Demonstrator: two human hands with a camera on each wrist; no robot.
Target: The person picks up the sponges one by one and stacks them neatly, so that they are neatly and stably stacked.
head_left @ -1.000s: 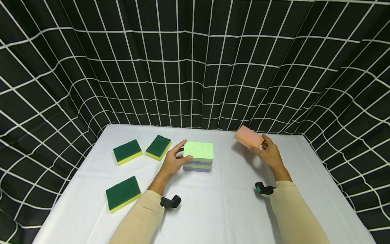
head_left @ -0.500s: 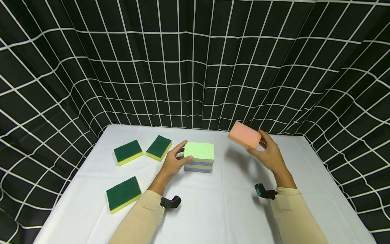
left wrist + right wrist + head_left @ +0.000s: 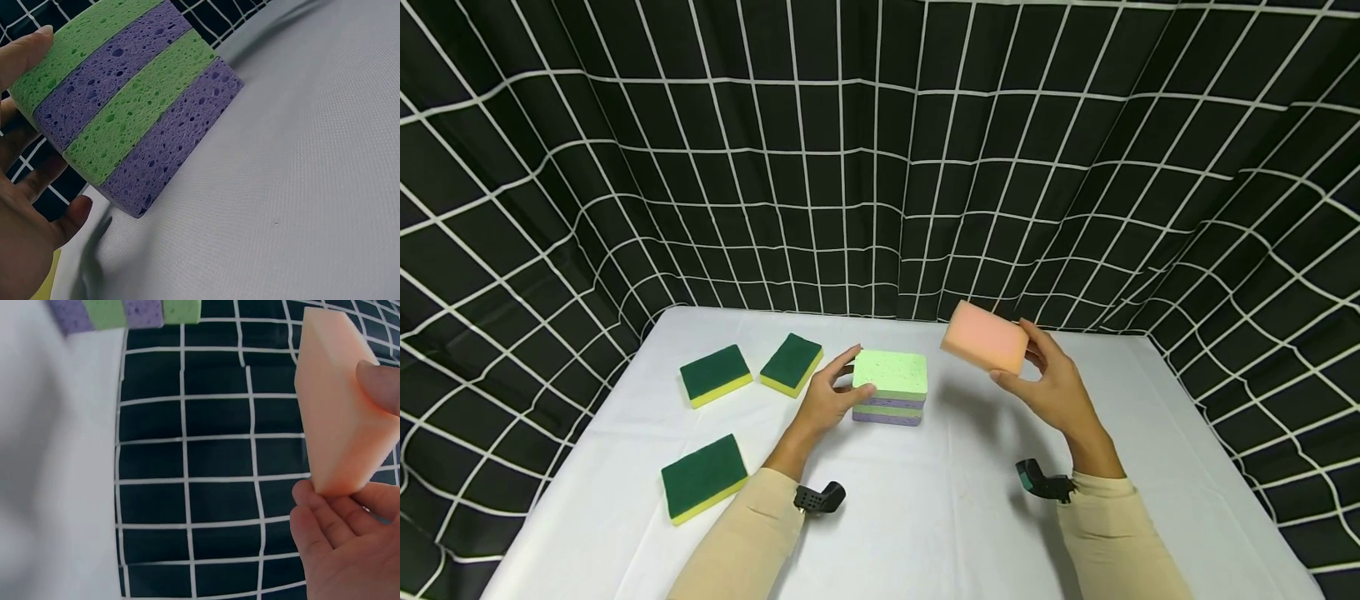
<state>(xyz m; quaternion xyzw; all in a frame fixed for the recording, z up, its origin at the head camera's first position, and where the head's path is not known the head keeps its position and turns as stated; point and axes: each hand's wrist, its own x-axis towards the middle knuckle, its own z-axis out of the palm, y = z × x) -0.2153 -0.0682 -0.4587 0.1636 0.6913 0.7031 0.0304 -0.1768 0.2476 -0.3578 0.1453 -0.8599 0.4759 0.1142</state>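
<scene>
Near the middle of the table, a stack of porous sponges [image 3: 890, 387] alternates green and purple layers, green on top. My left hand [image 3: 826, 402] holds the stack at its left side, thumb on the front of the top sponge; in the left wrist view the other fingers are partly hidden behind the stack. To the right, my right hand [image 3: 1052, 387] grips a peach-coloured sponge [image 3: 987, 337] by its right end, raised above the table and tilted. The right wrist view shows the thumb on one face of the peach sponge [image 3: 334, 400] and fingers at its lower end.
Three green-and-yellow scouring sponges lie at the left: a far-left one [image 3: 715, 373], one beside my left hand [image 3: 792, 363] and a nearer one [image 3: 703, 477]. A white cloth [image 3: 925, 517] covers the table. Black curtain with a white grid [image 3: 880, 167] surrounds the back and sides.
My right hand has carried the peach sponge leftward, closer to the stack; it rose a little at first. My left hand and the stack have stayed in place.
</scene>
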